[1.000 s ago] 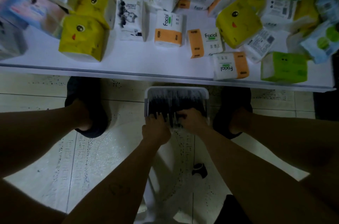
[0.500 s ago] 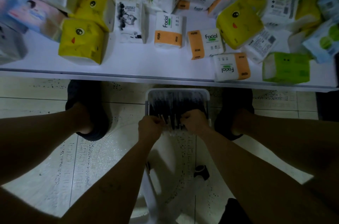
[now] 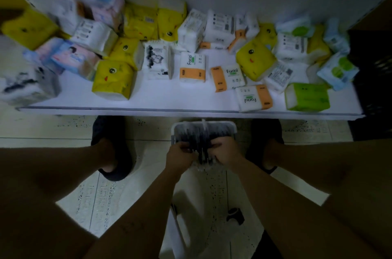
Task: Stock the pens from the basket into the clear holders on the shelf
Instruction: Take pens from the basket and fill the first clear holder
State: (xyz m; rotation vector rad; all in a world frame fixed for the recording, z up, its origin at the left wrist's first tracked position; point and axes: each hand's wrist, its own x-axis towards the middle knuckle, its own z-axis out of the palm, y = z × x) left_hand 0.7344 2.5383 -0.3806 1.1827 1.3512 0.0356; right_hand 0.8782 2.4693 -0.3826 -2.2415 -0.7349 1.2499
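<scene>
A white basket [image 3: 230, 126] stands on the floor between my feet, just below the shelf edge, filled with several dark pens [image 3: 194, 133]. My left hand [image 3: 180, 155] and my right hand [image 3: 226, 152] are side by side at the basket's near end. Both have curled fingers closed around a bundle of pens [image 3: 204, 155] held between them. No clear holders are in view.
The white shelf [image 3: 169, 99] above the basket carries many tissue packs, yellow [image 3: 113, 79], orange-and-white [image 3: 253, 98] and green [image 3: 306, 97]. My dark shoes [image 3: 107, 133] flank the basket on the tiled floor. A dark crate [image 3: 371, 80] is at the right. A small black object [image 3: 235, 215] lies on the floor.
The camera tipped up, showing more of the shelf and wall. Both hands drew closer together and gathered a bundle of pens at the basket's near end.
</scene>
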